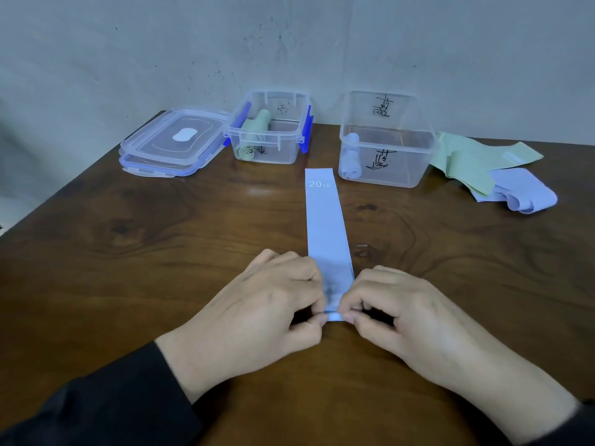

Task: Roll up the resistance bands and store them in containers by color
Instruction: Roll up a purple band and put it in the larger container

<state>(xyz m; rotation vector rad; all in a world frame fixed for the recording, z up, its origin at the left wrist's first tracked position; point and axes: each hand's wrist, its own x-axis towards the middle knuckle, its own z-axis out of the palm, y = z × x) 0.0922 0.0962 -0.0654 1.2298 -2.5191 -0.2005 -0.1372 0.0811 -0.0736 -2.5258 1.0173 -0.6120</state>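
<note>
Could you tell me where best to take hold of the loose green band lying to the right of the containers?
Probably the green band's free flat end, coming from the right with fingers pinching its edge. That end lies clear on the table, while its near part is tangled with the blue band pile.

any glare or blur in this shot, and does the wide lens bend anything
Head view: a soft glare patch on the table before the left box; the band with "20 LB" print is sharp, though a dark smudge-like shadow sits on it between the hands; table edges bow with wide-angle distortion; lighting is even and dim, shadows faint under both boxes.
</note>
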